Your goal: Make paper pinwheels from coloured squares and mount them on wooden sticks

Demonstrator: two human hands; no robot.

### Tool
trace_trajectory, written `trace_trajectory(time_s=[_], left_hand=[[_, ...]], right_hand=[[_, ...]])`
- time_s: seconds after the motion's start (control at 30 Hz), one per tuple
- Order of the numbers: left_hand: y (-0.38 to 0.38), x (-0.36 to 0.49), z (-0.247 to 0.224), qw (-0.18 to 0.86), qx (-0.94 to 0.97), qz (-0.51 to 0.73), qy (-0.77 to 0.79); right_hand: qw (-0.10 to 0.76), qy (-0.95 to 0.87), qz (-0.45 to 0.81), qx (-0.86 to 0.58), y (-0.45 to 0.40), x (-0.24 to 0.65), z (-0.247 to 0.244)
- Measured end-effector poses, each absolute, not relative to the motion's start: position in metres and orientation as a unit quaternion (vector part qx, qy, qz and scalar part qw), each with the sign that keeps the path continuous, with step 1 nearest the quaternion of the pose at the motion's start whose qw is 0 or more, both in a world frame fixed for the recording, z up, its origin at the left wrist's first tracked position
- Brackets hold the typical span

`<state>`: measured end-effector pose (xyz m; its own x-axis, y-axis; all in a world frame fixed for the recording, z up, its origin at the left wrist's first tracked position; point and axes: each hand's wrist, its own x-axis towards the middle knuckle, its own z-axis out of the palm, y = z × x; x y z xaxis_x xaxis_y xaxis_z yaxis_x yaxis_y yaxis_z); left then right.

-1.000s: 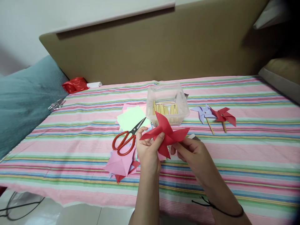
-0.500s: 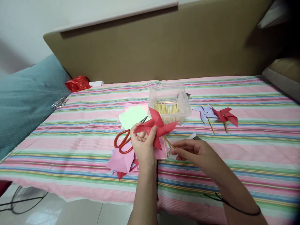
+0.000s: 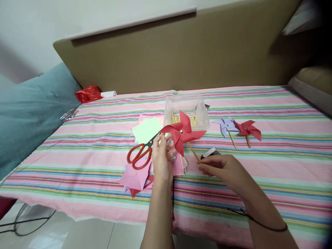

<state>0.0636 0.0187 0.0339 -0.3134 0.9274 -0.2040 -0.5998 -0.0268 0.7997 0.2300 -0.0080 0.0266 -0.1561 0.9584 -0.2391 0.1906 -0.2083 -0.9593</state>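
Observation:
A red paper pinwheel with a silvery pin at its centre is held up on a thin wooden stick. My right hand pinches the lower end of that stick between thumb and fingers. Just left of the pinwheel, my left hand has its fingers apart and curved, close to the left blade; whether a fingertip touches it I cannot tell. Orange-handled scissors lie beside my left hand, over pink and pale green paper sheets.
A clear plastic box with several wooden sticks stands behind the pinwheel. To the right lie a lilac pinwheel and another red pinwheel. Folded pink paper is at the left front. A red plastic bag sits at the back left.
My left hand has let go of the red pinwheel's blades, its fingers now apart. The pinwheel has moved slightly up and right, held by my right hand on the stick.

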Motion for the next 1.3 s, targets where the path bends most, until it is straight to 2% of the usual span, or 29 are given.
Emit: trace_trajectory(time_s=[0.23, 0.57, 0.9, 1.3], left_hand=[[0.019, 0.064, 0.029, 0.610, 0.231, 0.640, 0.406], [0.014, 0.071, 0.033, 0.613, 0.267, 0.611, 0.424], [0.013, 0.089, 0.036, 0.554, 0.329, 0.598, 0.476], [0.016, 0.082, 0.031, 0.514, 0.348, 0.586, 0.520]], right_hand=[[0.338, -0.529, 0.547, -0.554, -0.008, 0.236, 0.025], [0.306, -0.523, 0.591, -0.533, -0.007, 0.238, 0.027], [0.276, -0.535, 0.595, -0.533, -0.008, 0.236, 0.027], [0.287, -0.496, 0.586, -0.573, -0.007, 0.241, 0.028]])
